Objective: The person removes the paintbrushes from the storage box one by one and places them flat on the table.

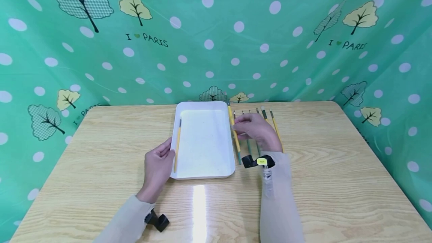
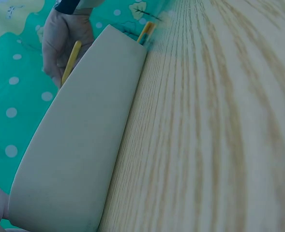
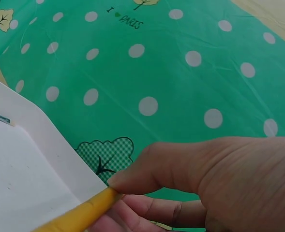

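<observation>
A white tray (image 1: 206,173) lies on the table, and my left hand (image 1: 158,166) grips its left edge with thumb and fingers. Inside the tray, along its left side, is a thin paintbrush with a yellow handle (image 1: 177,146). My right hand (image 1: 259,129) pinches a thicker yellow-handled paintbrush (image 1: 237,144) at the tray's right edge, its teal end toward me. In the right wrist view, thumb and fingers close round the yellow handle (image 3: 86,211), which overlaps the tray's wall (image 3: 60,145). The right forearm and hand partly hide several other brushes.
Several more paintbrushes, among them a yellow one (image 1: 275,125) and one with a pale tip (image 1: 264,112), lie in a row right of the tray. The wood-grain table (image 1: 330,175) runs back to a green dotted cloth (image 1: 189,36).
</observation>
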`<state>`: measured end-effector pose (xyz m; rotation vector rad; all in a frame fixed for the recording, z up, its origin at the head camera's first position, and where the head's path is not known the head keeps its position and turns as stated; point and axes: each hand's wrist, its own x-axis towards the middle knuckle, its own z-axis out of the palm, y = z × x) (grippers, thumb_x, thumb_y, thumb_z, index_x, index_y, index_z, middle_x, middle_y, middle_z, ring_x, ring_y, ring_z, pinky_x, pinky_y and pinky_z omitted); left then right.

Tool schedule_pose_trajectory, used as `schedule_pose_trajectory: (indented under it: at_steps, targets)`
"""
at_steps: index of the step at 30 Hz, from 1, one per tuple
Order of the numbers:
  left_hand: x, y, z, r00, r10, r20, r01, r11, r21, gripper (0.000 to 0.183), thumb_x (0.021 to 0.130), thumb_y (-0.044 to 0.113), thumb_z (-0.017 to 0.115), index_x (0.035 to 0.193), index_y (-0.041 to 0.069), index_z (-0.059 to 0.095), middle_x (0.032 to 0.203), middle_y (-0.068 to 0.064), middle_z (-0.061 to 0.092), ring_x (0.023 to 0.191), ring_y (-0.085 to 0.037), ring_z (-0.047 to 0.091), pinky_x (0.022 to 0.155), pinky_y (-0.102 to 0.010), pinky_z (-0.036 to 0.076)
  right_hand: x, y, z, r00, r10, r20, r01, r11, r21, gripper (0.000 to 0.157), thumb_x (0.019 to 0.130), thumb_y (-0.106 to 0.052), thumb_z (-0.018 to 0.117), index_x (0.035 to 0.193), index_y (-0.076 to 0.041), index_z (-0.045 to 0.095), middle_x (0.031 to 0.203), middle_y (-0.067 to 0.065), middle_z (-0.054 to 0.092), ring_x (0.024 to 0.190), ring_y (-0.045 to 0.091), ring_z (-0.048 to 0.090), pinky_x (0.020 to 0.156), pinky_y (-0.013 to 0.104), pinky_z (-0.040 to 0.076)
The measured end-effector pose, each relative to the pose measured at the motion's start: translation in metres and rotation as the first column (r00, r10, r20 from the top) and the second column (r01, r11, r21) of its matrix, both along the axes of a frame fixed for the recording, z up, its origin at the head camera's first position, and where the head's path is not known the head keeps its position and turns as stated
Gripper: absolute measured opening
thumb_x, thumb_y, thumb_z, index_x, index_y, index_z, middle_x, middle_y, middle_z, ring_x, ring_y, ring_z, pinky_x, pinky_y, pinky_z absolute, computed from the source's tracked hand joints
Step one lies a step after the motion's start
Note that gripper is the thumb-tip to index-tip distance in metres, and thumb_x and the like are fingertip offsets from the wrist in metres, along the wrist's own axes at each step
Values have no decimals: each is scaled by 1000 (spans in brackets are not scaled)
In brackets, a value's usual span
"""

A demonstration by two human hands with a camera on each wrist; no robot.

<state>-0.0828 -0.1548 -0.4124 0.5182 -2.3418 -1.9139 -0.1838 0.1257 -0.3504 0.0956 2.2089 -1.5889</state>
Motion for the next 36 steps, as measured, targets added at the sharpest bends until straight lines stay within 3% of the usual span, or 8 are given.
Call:
schedule_pose_trajectory:
  at_steps: [8,13,21,36]
  targets:
    - [0,1,1,1000,2,-1,-2,1000,-6,45,101,6,51,146,5,53,148,-17,56,138,-24,54,105,-26,50,-2,15,0,1000,-28,6,28,1000,4,38,97,-14,68,131,-1,60,118,15,65,94,20,67,90,35,65]
    - [0,1,2,1000,2,9,-2,1000,-8,45,101,6,51,147,7,53,149,-16,55,138,-23,54,105,-26,50,-2,22,1,999,-43,19,42,999,21,38,96,-14,68,131,-2,60,125,19,65,96,20,67,94,38,64]
    - [0,1,2,1000,-2,10,2,1000,-8,46,101,6,51,147,6,52,150,-16,55,139,-23,54,106,-25,50,-3,38,-4,996,-91,2,91,996,17,40,96,-13,68,132,2,60,115,14,64,89,17,66,86,28,64]
    - [1,1,2,1000,-2,11,2,1000,1,46,101,6,50,147,6,53,150,-15,55,139,-22,52,106,-25,49,1,61,-4,984,-176,30,174,983,64,42,99,-15,65,138,-2,58,128,13,58,93,15,63,88,25,62]
